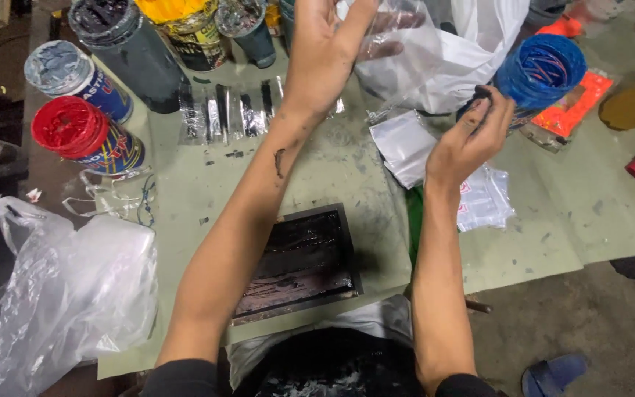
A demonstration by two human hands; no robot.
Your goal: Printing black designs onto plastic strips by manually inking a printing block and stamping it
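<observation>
Over ink-smeared green surface (pixel 538 242), left hand (pixel 325 55) spread wide inside thin, limp, slippery clear plastic bag (pixel 406 51) at twelve o'clock; right hand (pixel 472 136) pinched narrowly on dark lump (pixel 481 94), best gripped by bag's mouth.

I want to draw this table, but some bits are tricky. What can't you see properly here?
- Left hand: fingertips cut off by the top edge, head view.
- Right hand: its grip pinches something small and dark, too small to name.
- Yellow-topped can: top cut off by the edge.
- Dark framed screen: lower edge hidden behind the person's lap.
</observation>
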